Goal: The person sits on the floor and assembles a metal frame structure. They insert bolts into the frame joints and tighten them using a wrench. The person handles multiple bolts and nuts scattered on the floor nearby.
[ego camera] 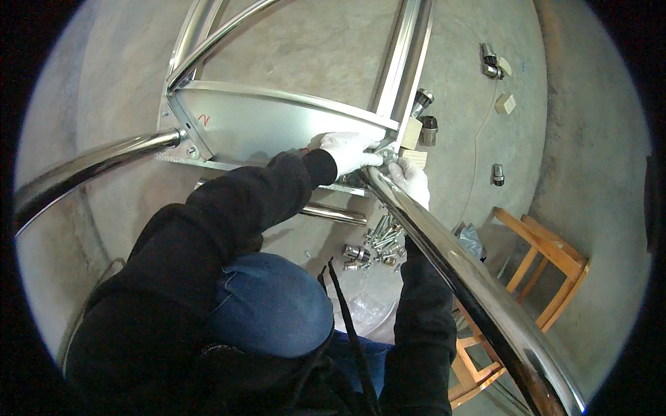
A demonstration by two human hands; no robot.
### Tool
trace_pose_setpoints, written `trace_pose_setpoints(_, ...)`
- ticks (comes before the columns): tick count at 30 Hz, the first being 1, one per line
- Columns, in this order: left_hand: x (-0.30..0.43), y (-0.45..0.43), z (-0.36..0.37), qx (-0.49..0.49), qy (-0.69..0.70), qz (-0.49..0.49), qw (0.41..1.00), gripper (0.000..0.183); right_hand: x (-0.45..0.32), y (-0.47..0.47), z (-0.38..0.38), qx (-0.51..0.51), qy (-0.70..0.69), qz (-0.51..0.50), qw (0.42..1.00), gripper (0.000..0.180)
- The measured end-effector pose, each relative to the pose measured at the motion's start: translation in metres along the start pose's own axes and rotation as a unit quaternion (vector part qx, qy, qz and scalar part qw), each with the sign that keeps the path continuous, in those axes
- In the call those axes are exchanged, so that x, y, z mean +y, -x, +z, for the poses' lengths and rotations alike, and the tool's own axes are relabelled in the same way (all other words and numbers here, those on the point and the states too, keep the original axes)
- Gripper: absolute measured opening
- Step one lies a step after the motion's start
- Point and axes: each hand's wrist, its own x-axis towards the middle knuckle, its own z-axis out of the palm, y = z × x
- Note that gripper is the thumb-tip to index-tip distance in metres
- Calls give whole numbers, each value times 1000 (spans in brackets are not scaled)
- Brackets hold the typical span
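My left hand, in a white glove, reaches across a galvanized sheet-metal panel that bears red marks. Its fingers touch the bolted corner bracket at the panel's right end. On the other side of a polished metal tube is my right hand, also gloved, with its fingertips close to the same bracket. Both sets of fingers meet around that corner, and whatever they may hold between them is hidden. The tube runs from the bracket to the lower right, passing over my right forearm.
Loose bolts and metal fittings lie below the corner. A second polished tube juts out left, and metal rails extend away. Pale blocks sit by the frame. Wooden stools stand right, near the wall.
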Motion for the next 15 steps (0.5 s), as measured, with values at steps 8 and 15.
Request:
trace_pose_setpoints(8,-6,-1,2,-8,13,-11,1000,56,-8,-7,-26,88,329,-258,904,14)
trace_pose_setpoints(15,-1,-1,-1,-22,-23,-30,999,55,-23,-30,-39,31,385,-385,838,18)
